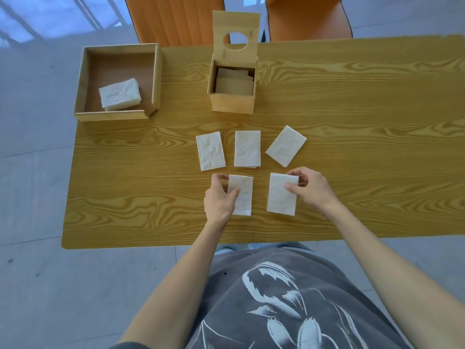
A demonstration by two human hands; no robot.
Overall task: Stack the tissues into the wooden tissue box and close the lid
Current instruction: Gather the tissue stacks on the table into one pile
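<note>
The wooden tissue box [232, 103] stands at the table's far middle. Its lid [236, 23], with a round hole, is raised upright, and folded tissues lie inside. Several folded white tissues lie flat on the table. Three sit in a row: one on the left [210, 151], one in the middle [247, 149], and a tilted one on the right [286, 145]. Nearer to me, my left hand [220, 197] pinches the left edge of a tissue [242, 195]. My right hand [310, 187] grips the top right corner of another tissue [280, 197].
An open wooden tray [83, 79] at the far left corner of the table [377, 147] holds a small stack of tissues [120, 94]. Two orange chairs [173, 18] stand behind the table's far edge. Grey floor surrounds the table.
</note>
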